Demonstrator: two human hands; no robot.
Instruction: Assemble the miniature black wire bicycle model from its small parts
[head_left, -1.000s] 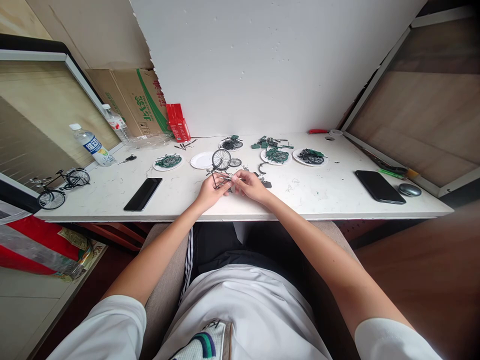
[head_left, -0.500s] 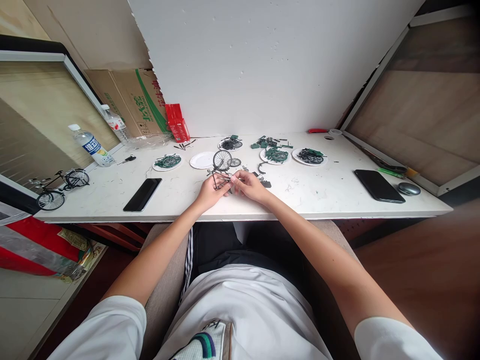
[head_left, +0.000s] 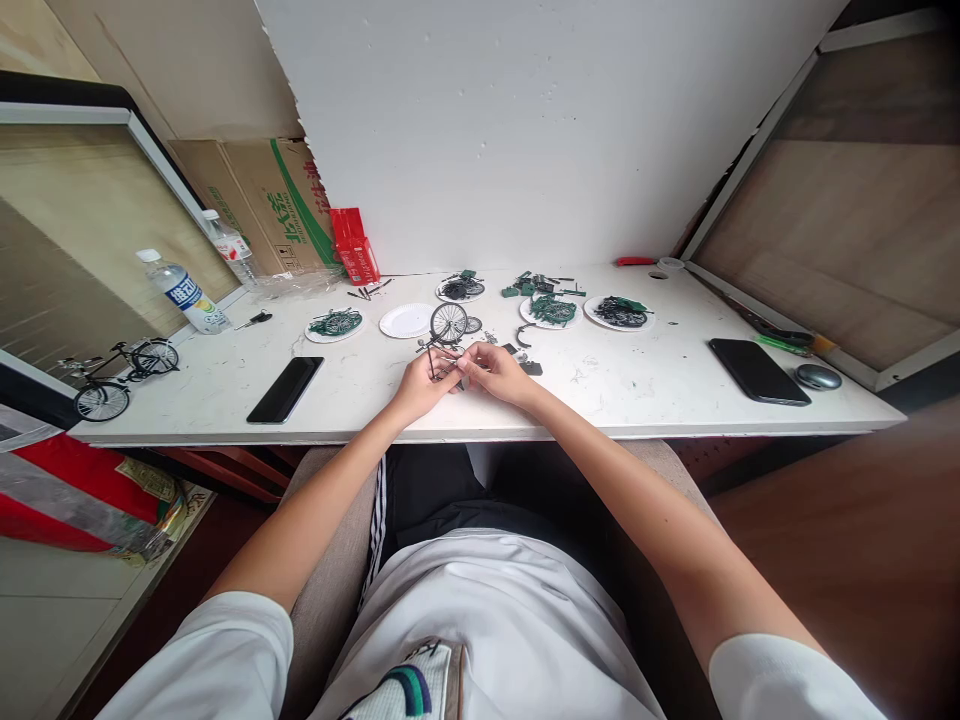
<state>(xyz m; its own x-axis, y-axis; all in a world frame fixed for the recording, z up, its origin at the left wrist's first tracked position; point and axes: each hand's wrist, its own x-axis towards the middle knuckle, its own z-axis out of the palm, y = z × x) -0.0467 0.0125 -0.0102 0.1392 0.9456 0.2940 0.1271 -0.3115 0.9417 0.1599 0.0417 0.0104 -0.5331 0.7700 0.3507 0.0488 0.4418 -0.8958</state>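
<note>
My left hand (head_left: 426, 385) is closed around the frame of a small black model bicycle (head_left: 448, 325), whose spoked wheel points away from me. Against its fingertips, my right hand (head_left: 496, 372) is pinched at the frame; whatever small piece it may hold is hidden by the fingers. Behind the hands is an empty white paper plate (head_left: 403, 320). Dark small parts (head_left: 529, 367) lie just right of my right hand, with a curved black piece (head_left: 523, 336) beyond them.
Plates of green and black parts (head_left: 335, 323) stand left and further back. A finished model bicycle (head_left: 124, 375) is at the far left, near bottles (head_left: 186, 292). Phones (head_left: 286, 389) lie on both sides, with a mouse (head_left: 818, 377) at the right.
The model bicycle's wheel has shifted slightly to the right and tilted a little. My right hand's fingers have moved slightly left, closer over the frame.
</note>
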